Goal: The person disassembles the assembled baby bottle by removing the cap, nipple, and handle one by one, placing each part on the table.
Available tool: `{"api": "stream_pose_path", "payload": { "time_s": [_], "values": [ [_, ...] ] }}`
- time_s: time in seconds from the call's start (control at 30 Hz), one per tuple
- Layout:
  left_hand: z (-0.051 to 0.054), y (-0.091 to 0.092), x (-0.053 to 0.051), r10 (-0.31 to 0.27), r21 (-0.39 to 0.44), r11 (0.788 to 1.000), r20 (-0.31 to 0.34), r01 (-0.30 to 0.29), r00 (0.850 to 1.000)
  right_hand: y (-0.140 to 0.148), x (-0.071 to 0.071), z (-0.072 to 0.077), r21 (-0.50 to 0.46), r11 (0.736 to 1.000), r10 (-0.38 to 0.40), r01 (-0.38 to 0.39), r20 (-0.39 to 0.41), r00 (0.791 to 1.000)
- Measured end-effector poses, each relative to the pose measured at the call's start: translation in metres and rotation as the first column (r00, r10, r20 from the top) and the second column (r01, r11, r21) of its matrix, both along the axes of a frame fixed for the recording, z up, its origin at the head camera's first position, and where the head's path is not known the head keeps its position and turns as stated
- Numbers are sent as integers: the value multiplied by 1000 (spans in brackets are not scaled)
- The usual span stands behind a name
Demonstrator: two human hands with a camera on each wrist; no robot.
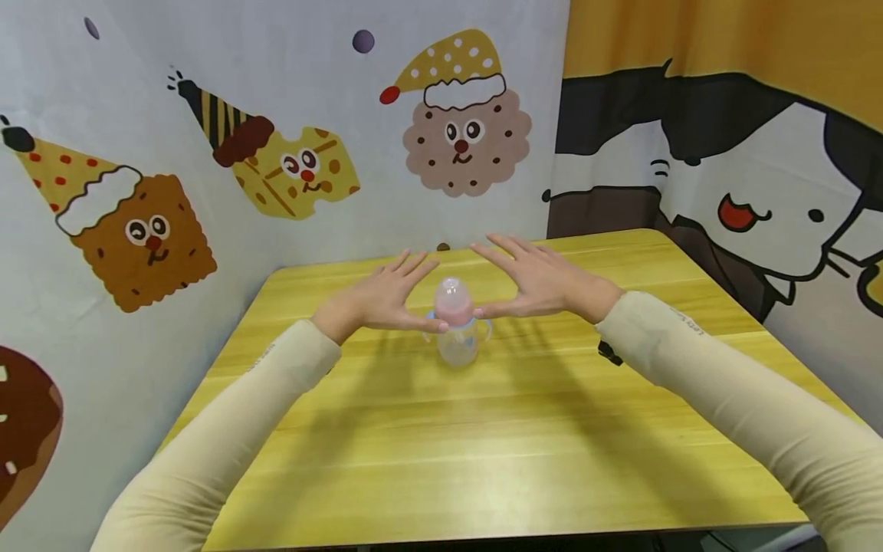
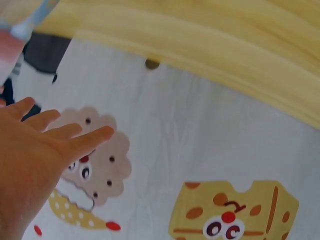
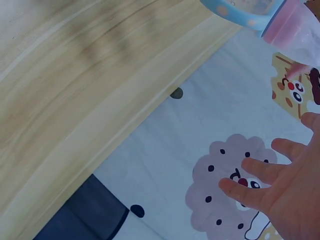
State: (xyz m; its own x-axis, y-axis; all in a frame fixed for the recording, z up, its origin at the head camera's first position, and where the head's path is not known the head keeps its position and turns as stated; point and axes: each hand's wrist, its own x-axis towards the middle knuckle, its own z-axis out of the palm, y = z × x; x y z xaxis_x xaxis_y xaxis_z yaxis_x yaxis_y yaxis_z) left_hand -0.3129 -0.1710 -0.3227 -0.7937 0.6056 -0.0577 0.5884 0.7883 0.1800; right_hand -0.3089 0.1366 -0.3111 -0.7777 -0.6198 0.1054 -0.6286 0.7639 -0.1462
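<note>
Cartoon-print backdrop (image 1: 386,222) is hanging behind a yellow wood-grain table (image 1: 441,460); clear-and-pink two-handled bottle (image 1: 457,349) is standing upright on it; left hand (image 1: 389,299) and right hand (image 1: 545,282) are hovering either side, fingers spread, gripping nothing; thumbs (image 1: 429,325) are lining up with its collar in the head view, can't tell whether either is touching; pale sleeves (image 1: 228,429) are covering both forearms.

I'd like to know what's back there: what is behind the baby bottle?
Behind the bottle, the head view shows yellow table, then a printed cloth. Whatever lies directly behind its pink part is covered.
</note>
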Motion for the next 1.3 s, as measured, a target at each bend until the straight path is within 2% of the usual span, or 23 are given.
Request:
{"api": "stream_pose_path", "payload": {
  "time_s": [0.1, 0.2, 0.37, 0.47, 0.53, 0.67, 0.73, 0.8, 0.9, 1.0, 1.13, 1.3],
  "values": [
    [-9, 3, 0, -22, -11, 1000, 18, 22, 1000, 2, 0, -3, -3, 1000, 1, -1, -5, 1000],
    [-18, 4, -1, -29, 11, 1000, 28, 29, 999, 4, 1, -4, -4, 1000, 5, -5, -5, 1000],
    [-26, 6, -5, -46, 92, 995, 44, 42, 998, 7, 2, -7, -6, 1000, 13, -13, 6, 1000],
    [-33, 10, -9, -73, 146, 987, 79, 61, 994, 9, 2, -10, -8, 1000, 11, -11, 8, 1000],
    [-40, 14, -13, -115, 211, 973, 111, 90, 987, 11, 2, -12, -7, 1000, 8, -8, 6, 1000],
    [-55, 19, -19, -233, 365, 917, 173, 157, 957, 12, 4, -13, -1, 1000, 13, -13, 4, 1000],
    [-62, 19, -21, -266, 403, 899, 190, 172, 945, 10, 4, -15, 9, 1000, 18, -18, 2, 1000],
    [-67, 18, -22, -250, 404, 903, 212, 149, 945, 9, 4, -17, 16, 1000, 22, -22, 0, 1000],
    [-72, 17, -25, -191, 377, 922, 249, 87, 949, 6, 5, -23, 36, 999, 23, -23, 6, 1000],
    [-78, 15, -29, -164, 364, 930, 282, 53, 945, 4, 7, -29, 43, 999, 26, -27, 19, 999],
    [-87, 12, -30, -184, 397, 916, 304, 51, 935, 2, 9, -34, 40, 998, 39, -40, 35, 999],
    [-93, 7, -29, -226, 445, 893, 312, 68, 923, -5, 10, -33, 31, 998, 51, -52, 30, 998]
  ]
}}
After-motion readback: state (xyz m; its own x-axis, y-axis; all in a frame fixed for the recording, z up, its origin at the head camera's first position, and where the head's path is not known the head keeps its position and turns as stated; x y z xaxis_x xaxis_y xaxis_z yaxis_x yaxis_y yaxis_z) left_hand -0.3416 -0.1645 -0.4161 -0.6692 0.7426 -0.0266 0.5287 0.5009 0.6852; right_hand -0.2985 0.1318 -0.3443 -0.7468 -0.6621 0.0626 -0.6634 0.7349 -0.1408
